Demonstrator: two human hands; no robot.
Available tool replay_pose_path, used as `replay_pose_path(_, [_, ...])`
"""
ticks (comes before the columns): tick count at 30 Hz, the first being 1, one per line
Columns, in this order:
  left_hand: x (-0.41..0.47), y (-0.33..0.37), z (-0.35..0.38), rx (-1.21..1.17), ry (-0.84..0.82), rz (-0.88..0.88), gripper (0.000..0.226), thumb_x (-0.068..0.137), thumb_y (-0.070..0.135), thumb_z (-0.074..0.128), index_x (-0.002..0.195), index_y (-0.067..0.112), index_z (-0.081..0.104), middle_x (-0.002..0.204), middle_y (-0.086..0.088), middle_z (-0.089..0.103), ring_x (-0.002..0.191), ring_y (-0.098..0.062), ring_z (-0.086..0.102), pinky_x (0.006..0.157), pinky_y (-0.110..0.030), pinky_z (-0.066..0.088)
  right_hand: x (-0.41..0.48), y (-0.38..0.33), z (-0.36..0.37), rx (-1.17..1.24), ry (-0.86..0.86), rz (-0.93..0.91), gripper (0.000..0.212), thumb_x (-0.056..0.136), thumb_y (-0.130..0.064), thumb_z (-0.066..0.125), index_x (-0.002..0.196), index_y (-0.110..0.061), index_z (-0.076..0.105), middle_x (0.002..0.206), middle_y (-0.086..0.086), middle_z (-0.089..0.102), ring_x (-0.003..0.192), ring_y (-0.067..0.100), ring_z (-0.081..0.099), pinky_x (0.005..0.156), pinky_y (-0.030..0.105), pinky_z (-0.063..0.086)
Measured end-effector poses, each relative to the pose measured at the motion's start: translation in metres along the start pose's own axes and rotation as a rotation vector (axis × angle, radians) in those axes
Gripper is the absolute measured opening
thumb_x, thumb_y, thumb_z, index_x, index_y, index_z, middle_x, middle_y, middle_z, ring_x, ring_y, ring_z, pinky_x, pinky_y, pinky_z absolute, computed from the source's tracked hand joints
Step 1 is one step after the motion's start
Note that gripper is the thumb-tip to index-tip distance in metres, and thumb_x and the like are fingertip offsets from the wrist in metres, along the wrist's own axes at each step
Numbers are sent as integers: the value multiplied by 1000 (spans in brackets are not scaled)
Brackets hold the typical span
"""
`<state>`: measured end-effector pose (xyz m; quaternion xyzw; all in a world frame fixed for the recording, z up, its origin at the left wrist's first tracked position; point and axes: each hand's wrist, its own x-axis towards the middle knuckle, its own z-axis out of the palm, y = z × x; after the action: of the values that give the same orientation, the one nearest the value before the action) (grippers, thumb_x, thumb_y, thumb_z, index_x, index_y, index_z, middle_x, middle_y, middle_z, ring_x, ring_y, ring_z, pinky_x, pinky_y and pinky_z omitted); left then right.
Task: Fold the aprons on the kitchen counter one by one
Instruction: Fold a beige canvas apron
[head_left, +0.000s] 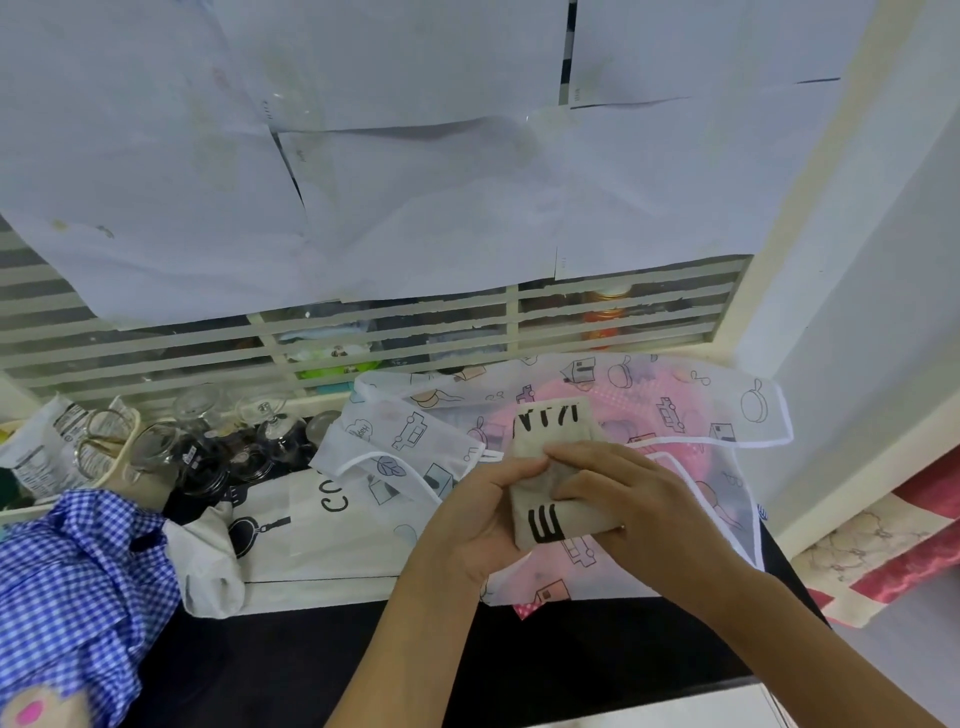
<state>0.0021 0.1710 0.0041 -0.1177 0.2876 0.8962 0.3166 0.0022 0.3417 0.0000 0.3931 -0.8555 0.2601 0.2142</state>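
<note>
The folded apron (579, 514), a small beige bundle, was held over the right half of the black counter (291, 665). It bore a black fork print near its lower edge and black strokes at its top, none of them readable as words. The left hand (483, 514) gripped it from nine o'clock, thumb on top and fingers beneath. The right hand (623, 493) clasped it from three o'clock, fingers curled across its upper face.

Beneath the bundle a translucent apron (670, 410) lay spread, white-edged, printed with cars, houses and pans; a cloud on it read "Happ…". A pink spotted cloth (524, 608) showed under it at six o'clock.

At nine o'clock lay a beige apron (322, 540) with a black pan and the letters "COO". Beyond it, at eight o'clock, a blue check apron (78, 571) lay heaped. At ten o'clock stood glass jars (208, 447) and a packet (47, 447) whose print was too small to read. At twelve o'clock, paper sheets (415, 182) covered the window.
</note>
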Motion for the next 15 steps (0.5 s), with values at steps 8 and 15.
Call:
replay_pose_path(8, [24, -5, 20, -127, 162, 17, 43, 93, 24, 51, 126, -3, 54, 111, -26, 66, 87, -34, 69, 72, -45, 59, 0, 37, -5, 85, -72, -11, 35, 75, -45, 67, 106, -30, 59, 102, -10, 69, 95, 8, 63, 83, 26, 52])
replay_pose_path(15, [47, -18, 26, -39, 234, 159, 30, 92, 13, 45, 116, -2, 56, 96, -20, 66, 80, -28, 63, 66, -36, 56, 9, 59, -16, 553, -108, 391, 53, 64, -62, 72, 104, -49, 42, 84, -8, 67, 68, 10, 62, 53, 20, 51])
